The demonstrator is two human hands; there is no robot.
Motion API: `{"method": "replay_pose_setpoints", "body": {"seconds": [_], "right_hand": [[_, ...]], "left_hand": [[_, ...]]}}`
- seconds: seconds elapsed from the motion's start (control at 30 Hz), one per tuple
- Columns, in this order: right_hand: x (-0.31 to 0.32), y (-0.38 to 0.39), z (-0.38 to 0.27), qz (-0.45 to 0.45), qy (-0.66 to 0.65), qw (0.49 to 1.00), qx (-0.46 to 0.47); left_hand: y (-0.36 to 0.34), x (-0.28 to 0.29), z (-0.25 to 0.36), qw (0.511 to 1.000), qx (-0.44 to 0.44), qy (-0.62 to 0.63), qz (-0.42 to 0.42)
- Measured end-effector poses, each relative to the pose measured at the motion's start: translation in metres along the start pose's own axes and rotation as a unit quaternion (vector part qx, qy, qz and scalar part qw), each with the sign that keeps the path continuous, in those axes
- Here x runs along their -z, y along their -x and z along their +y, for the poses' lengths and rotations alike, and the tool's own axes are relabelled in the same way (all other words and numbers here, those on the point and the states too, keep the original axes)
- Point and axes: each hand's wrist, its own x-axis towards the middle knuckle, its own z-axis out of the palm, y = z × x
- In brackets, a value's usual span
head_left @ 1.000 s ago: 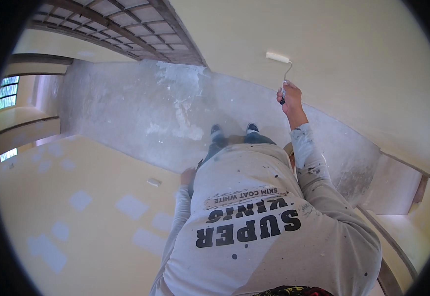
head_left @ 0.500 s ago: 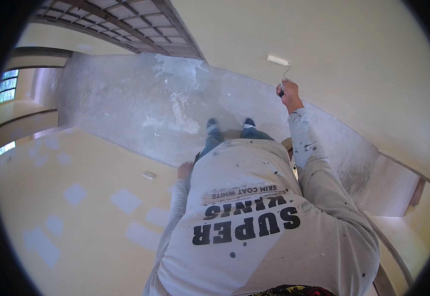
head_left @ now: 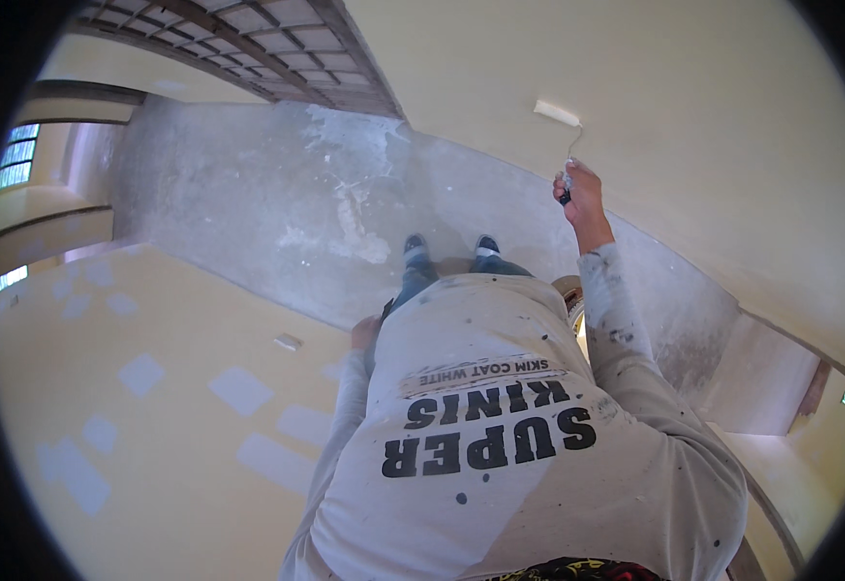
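My right hand (head_left: 583, 189) is closed around the dark handle of a small paint roller (head_left: 557, 113). The roller's white sleeve lies against the pale yellow wall (head_left: 693, 126) on the right, joined to the handle by a thin bent wire. My left hand (head_left: 364, 333) hangs low beside my left hip. Its fingers are mostly hidden, so what they do is unclear. Between my body and right sleeve, part of a rounded brownish thing (head_left: 568, 287) shows; its kind cannot be made out.
The grey, stained concrete floor (head_left: 248, 194) runs between two walls. On the left, a yellow wall (head_left: 180, 465) carries whitish patches and a small wall fitting (head_left: 288, 342). A brown panelled door or grille (head_left: 277, 44) stands at the far end. Barred windows (head_left: 17, 155) show far left.
My right hand and the roller have shifted slightly right. The roller's sleeve is still on the wall. My left hand stays by my hip.
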Motion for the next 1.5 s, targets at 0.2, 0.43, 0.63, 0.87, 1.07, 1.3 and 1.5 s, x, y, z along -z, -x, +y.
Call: {"method": "replay_pose_setpoints", "body": {"seconds": [0.2, 0.43, 0.63, 0.87, 1.07, 1.3, 1.5], "right_hand": [[0.018, -0.056, 0.033, 0.029, -0.003, 0.998, -0.056], [-0.041, 0.039, -0.015, -0.016, -0.007, 1.000, 0.003], [-0.032, 0.012, 0.001, -0.006, -0.008, 1.000, 0.000], [-0.052, 0.034, -0.004, -0.030, -0.014, 0.999, -0.003], [-0.040, 0.000, 0.019, 0.005, 0.005, 1.000, -0.015], [-0.018, -0.059, 0.050, 0.023, -0.014, 0.998, -0.048], [-0.054, 0.024, 0.007, -0.021, -0.019, 0.999, -0.018]], "left_hand": [[-0.006, -0.002, -0.005, 0.991, 0.045, 0.119, 0.048], [-0.010, -0.003, -0.041, 0.978, -0.090, -0.181, 0.051], [-0.005, -0.010, -0.024, 0.997, -0.067, -0.033, -0.019], [-0.016, -0.011, -0.049, 0.993, 0.054, 0.095, 0.045], [-0.002, -0.002, -0.035, 0.985, 0.099, 0.138, 0.028], [-0.002, 0.000, -0.035, 0.997, 0.062, 0.049, 0.011], [0.000, 0.005, -0.053, 0.999, 0.041, 0.012, 0.031]]}}
